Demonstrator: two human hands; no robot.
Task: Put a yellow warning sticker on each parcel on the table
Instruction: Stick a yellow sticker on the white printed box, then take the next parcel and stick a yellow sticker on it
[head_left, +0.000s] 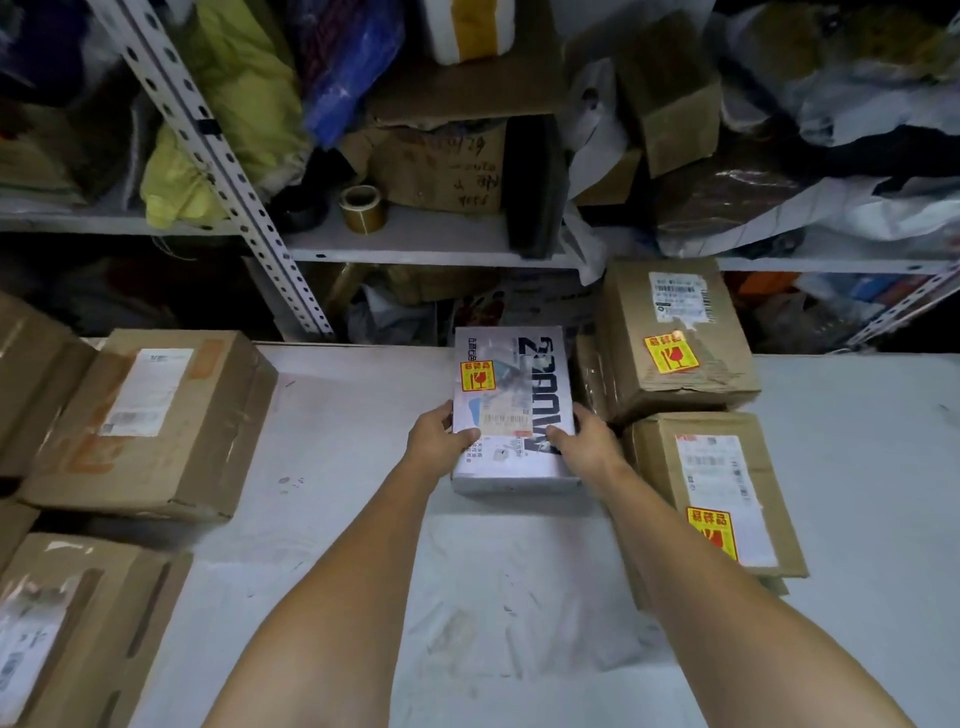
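Both hands hold the white box (514, 410) mid-frame.
Left hand (436, 441) and right hand (587, 441) grip its sides; fingers underneath are hidden, its print blurry.

Both hands grip a white box (514, 410) at the table's (337, 441) far edge: left hand (439, 436) on its left side, right hand (584, 441) on its right. A yellow sticker (477, 375) sits on its top.
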